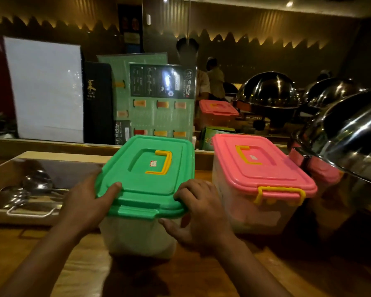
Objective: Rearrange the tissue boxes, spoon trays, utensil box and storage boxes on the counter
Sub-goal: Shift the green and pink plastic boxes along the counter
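- Left grip [88, 202]: clasps the near-left corner of the green-lidded storage box [145, 189]; thumb lies on the lid top, the fingers are hidden behind the box side.
- Right grip [201, 213]: clasps the near-right corner of the same box; fingers curl over the lid edge, thumb presses the translucent wall below the front latch.
- The green-lidded storage box sits between the two grips on the wooden table [266, 275]. A yellow handle [162, 162] lies flat in the lid recess.
- Just right of the right grip: the pink-lidded storage box [259, 181], standing on the table close beside the green one, with a yellow latch on its near end.
- Left of the left grip: a spoon tray [26, 189] holding metal ladles, with a wire handle at its near edge.
- Beyond the grips: laminated menu cards [156, 103] stand upright at the table's rear edge, with a white board [45, 88] to their left.
- Far right of the grips: a polished metal dome lid [347, 133]; more domes stand further back.
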A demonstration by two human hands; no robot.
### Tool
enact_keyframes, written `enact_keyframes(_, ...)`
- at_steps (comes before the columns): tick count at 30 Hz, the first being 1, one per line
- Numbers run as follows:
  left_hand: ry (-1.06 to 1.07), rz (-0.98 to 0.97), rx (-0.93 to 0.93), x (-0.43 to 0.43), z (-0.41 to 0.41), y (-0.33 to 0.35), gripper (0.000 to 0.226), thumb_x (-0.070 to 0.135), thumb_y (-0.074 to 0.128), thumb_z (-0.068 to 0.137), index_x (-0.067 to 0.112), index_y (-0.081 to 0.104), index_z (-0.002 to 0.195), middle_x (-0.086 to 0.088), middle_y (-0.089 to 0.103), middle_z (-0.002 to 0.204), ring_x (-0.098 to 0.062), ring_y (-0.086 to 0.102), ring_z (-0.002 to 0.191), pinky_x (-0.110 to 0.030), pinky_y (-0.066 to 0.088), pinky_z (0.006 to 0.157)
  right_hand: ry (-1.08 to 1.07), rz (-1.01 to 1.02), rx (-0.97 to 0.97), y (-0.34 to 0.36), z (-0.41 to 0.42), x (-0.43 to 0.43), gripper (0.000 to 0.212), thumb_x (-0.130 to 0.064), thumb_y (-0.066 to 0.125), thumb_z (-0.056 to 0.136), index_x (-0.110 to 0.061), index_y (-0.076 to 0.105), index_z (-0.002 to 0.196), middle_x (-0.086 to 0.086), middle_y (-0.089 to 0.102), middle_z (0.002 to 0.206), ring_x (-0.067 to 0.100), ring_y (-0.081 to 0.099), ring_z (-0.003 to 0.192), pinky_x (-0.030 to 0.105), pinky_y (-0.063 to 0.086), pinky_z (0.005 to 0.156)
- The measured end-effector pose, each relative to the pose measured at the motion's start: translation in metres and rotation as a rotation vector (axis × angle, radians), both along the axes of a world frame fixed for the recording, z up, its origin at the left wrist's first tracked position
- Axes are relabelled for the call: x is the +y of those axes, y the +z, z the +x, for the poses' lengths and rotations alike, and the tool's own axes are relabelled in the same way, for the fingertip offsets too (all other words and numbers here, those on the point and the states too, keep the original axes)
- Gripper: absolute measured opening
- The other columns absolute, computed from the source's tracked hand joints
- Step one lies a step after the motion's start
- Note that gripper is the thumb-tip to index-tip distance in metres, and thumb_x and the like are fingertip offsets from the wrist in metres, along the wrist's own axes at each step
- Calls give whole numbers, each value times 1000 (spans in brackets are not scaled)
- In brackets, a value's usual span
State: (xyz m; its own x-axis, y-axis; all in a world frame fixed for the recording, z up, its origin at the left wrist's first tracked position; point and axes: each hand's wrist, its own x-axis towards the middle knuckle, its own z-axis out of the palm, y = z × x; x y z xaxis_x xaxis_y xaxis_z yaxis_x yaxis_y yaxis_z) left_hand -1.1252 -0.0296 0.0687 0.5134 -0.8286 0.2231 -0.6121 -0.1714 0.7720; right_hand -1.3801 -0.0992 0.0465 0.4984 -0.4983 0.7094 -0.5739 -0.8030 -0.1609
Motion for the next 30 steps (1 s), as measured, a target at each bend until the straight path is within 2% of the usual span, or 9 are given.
enact_keyframes(2,-66,0,-3,-6,3,-1,97,82,57,69,23,50,145,-13,67,129,-31,65,108,-52,56,90,-24,5,0,2,-1,-2,47,-59,72,78,-15,63,93,3,61,100,25,55,97,43,42,91)
enact_keyframes(4,-133,45,-10,-13,7,-5,113,92,56,59,27,43,151,-10,61,139,-28,62,117,-53,55,94,-43,16,-11,0,-5,-6,45,-55,73,76,-14,63,94,4,61,102,25,56,99,44,43,91)
enact_keyframes(6,-197,96,-24,-24,6,-10,127,95,63,50,31,33,156,-9,53,146,-26,60,122,-51,55,95,-81,37,-19,-2,-11,-13,45,-52,74,74,-14,64,95,3,62,105,25,57,101,44,43,93)
enact_keyframes(8,-240,114,-49,-34,-1,-13,136,97,65,43,31,30,157,-10,47,150,-26,58,124,-48,54,98,-141,57,-8,-4,-21,-20,46,-53,71,75,-15,66,101,2,64,112,23,59,109,43,41,103)
enact_keyframes(11,-274,87,-41,-47,-18,-14,139,97,63,42,27,31,157,-9,39,152,-26,55,125,-43,52,100,-228,70,37,-5,-35,-30,51,-55,66,77,-17,67,111,-1,66,120,19,58,122,42,30,116)
enact_keyframes(15,-303,79,48,-63,-33,-16,137,92,69,43,30,27,157,-8,34,151,-28,54,127,-49,53,101,-356,113,91,-6,-45,-34,55,-60,60,82,-21,66,121,0,60,135,19,49,133,48,26,119)
enact_keyframes(18,-323,83,47,-78,-44,-13,143,96,64,39,30,23,158,-9,33,149,-29,53,128,-49,52,103,-440,131,88,-5,-52,-40,56,-60,59,82,-22,65,124,4,58,135,23,49,132,50,27,118)
enact_keyframes(23,-311,64,54,-81,-47,-13,133,83,71,48,28,23,159,-9,30,151,-29,51,130,-49,51,104,-466,132,90,-5,-50,-39,58,-58,59,82,-20,65,126,5,57,135,25,48,132,52,28,117)
enact_keyframes(30,-308,52,52,-81,-44,-17,143,97,63,37,31,25,158,-7,34,146,-29,51,128,-49,53,101,-462,136,111,-8,-51,-43,60,-59,56,85,-20,63,130,3,56,140,24,46,135,52,28,116)
